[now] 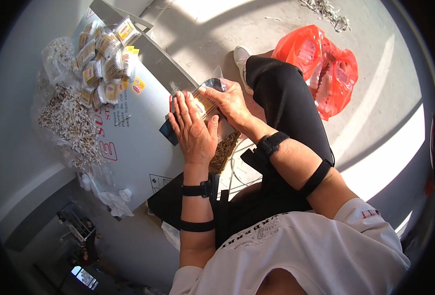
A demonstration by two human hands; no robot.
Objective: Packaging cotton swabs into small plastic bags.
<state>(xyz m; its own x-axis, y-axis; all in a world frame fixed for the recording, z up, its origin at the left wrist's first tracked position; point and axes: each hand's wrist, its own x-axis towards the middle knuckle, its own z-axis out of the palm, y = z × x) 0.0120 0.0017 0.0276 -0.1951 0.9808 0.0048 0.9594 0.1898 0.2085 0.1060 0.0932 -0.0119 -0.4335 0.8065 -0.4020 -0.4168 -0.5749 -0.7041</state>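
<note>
Right hand point(234, 104): grasping the right side of a yellow-labelled packet point(205, 104), thumb pressed on top, fingers bent and partly out of sight behind it
Left hand point(194, 132): spread flat over the packet's left part, palm down, fingers straight and side by side, clasped around nothing
Packet: between the two hands at the right edge of the printed board point(141, 135), a bit of clear film point(218, 74) standing up beyond the right thumb
Dark blue piece point(168, 132): poking out from beneath the left hand, mostly covered, so I can't tell its full shape
Swab box point(223, 153): brown-sided, just below the hands and off the board's right edge, partly hidden, loose swabs inside
Finished-looking bundles point(110, 64): heaped toward the board's far end, yellow labels showing, a loose yellow card point(139, 84) beside them
Loose swabs point(65, 118): a big spill in clear plastic along the board's left edge
Crumpled white stuff point(116, 201): at the board's near left corner
Red bag point(303, 46): on the floor past the person's right knee, well apart from the board, more packs inside
</note>
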